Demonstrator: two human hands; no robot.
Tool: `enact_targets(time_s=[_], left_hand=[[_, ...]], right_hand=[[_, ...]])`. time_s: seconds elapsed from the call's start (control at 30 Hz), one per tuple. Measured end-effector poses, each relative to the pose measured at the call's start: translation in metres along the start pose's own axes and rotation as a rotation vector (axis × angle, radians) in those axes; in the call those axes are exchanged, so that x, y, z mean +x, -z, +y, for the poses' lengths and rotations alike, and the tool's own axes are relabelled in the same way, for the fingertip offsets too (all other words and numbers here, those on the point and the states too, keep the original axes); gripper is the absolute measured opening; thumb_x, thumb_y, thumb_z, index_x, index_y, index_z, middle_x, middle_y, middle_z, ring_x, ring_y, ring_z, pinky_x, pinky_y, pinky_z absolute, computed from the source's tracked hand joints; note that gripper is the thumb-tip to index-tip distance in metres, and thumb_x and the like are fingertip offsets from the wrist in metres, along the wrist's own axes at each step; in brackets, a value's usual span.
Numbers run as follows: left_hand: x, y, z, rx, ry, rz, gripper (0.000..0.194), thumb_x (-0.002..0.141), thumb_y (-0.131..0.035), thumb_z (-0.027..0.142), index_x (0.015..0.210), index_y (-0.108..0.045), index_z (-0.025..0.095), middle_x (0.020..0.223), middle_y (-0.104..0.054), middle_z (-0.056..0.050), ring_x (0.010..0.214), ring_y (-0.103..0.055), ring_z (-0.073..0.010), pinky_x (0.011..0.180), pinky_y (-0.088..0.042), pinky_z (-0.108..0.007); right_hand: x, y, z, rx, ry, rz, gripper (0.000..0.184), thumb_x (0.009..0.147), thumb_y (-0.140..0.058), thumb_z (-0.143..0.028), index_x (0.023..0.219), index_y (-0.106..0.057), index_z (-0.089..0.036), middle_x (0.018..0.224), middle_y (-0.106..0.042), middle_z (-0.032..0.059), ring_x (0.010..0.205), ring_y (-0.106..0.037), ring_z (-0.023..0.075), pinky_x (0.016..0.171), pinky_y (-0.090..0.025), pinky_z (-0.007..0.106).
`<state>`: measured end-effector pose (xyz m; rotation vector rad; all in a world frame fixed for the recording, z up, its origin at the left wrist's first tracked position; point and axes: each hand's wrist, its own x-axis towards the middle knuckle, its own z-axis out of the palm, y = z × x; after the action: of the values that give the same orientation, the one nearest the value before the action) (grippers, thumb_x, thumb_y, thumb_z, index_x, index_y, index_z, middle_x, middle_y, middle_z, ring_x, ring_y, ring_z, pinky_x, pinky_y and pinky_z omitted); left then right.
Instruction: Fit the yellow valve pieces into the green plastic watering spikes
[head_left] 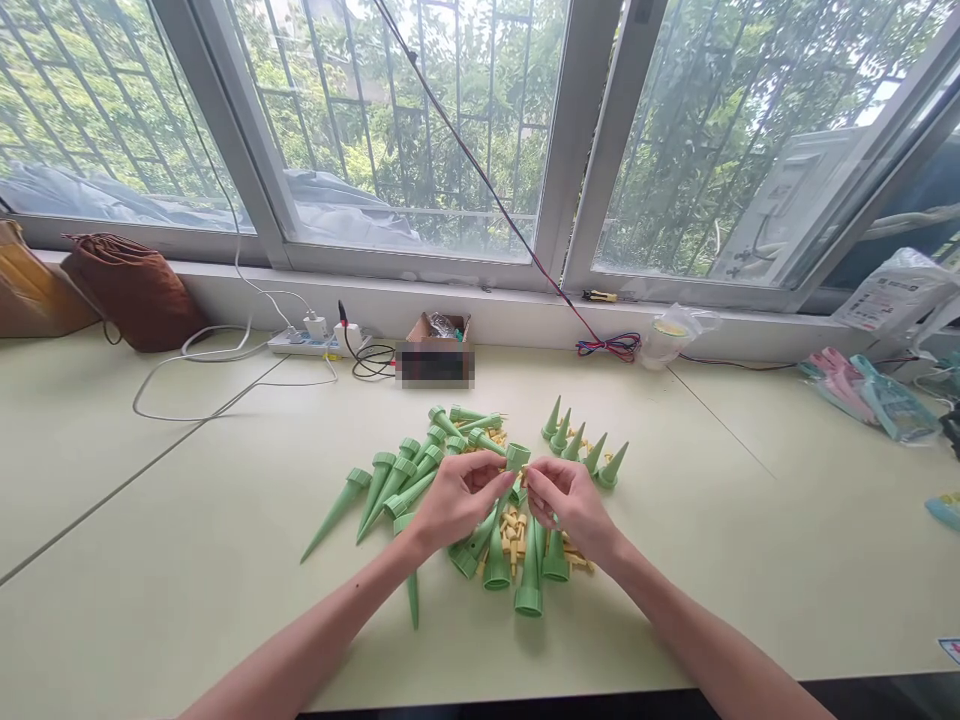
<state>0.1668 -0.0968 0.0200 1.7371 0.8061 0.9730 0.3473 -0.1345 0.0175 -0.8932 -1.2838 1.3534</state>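
Note:
My left hand point(463, 492) is closed on a green plastic watering spike point(517, 457), its wide collar end facing up. Close beside it, the fingertips of my right hand point(568, 497) pinch a small yellow plastic piece point(524, 474) near the spike's collar; whether the two touch I cannot tell. Below my hands lie loose green spikes point(529, 585) and a pile of small yellow pieces point(513, 530). More green spikes point(390, 490) lie to the left, pointing towards me. Several spikes point(592, 455) stand tip up on the right, with yellow pieces among them.
At the back stand a power strip point(300, 343) with cables, a small cardboard box point(439, 330) and a clear plastic cup point(664, 338). A brown bag point(135, 290) is at the left. Pink and teal packages point(870, 395) lie right on the pale table point(187, 560), below windows.

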Motion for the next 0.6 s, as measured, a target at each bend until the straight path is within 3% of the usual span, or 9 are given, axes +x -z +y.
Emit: enact_targets(time_s=[0.13, 0.27, 0.37, 0.47, 0.6], left_hand=[[0.001, 0.002, 0.006, -0.11, 0.125, -0.071, 0.03, 0.089, -0.063, 0.042, 0.077, -0.058, 0.015, 0.05, -0.041, 0.007, 0.035, -0.037, -0.005, 0.033, -0.025, -0.017], [0.002, 0.005, 0.009, -0.188, 0.209, -0.099, 0.032, 0.087, -0.065, 0.044, 0.076, -0.059, 0.014, 0.048, -0.043, 0.007, 0.032, -0.038, -0.005, 0.032, -0.027, -0.017], [0.003, 0.006, 0.009, -0.236, 0.241, -0.121, 0.032, 0.087, -0.066, 0.044, 0.077, -0.061, 0.014, 0.044, -0.044, 0.007, 0.032, -0.037, -0.0049, 0.033, -0.028, -0.017], [0.003, 0.006, 0.006, -0.269, 0.233, -0.117, 0.032, 0.086, -0.067, 0.044, 0.078, -0.063, 0.013, 0.048, -0.048, 0.006, 0.034, -0.038, -0.0041, 0.034, -0.03, -0.017], [0.004, 0.004, 0.002, -0.272, 0.21, -0.111, 0.032, 0.086, -0.068, 0.044, 0.083, -0.064, 0.013, 0.06, -0.054, 0.003, 0.038, -0.04, -0.0037, 0.034, -0.032, -0.017]], right_hand=[[-0.002, 0.001, 0.003, -0.333, 0.143, 0.044, 0.029, 0.096, -0.054, -0.039, 0.077, -0.057, -0.018, 0.055, -0.044, -0.004, 0.047, -0.038, 0.0093, 0.046, -0.03, 0.024], [-0.001, 0.005, 0.008, -0.732, 0.39, 0.101, 0.026, 0.097, -0.049, -0.029, 0.075, -0.054, -0.018, 0.063, -0.046, -0.0016, 0.056, -0.039, 0.0111, 0.054, -0.033, 0.026], [0.0, 0.008, 0.011, -0.859, 0.504, 0.091, 0.023, 0.098, -0.046, -0.024, 0.077, -0.054, -0.018, 0.066, -0.05, -0.0004, 0.058, -0.041, 0.0117, 0.057, -0.035, 0.026], [0.0, 0.008, 0.012, -0.87, 0.5, 0.116, 0.024, 0.098, -0.046, -0.024, 0.075, -0.051, -0.019, 0.064, -0.047, -0.0016, 0.057, -0.038, 0.0114, 0.056, -0.033, 0.026], [-0.002, 0.004, 0.009, -0.779, 0.381, 0.141, 0.029, 0.097, -0.048, -0.028, 0.07, -0.048, -0.019, 0.058, -0.038, -0.0043, 0.053, -0.032, 0.0104, 0.052, -0.029, 0.026]])
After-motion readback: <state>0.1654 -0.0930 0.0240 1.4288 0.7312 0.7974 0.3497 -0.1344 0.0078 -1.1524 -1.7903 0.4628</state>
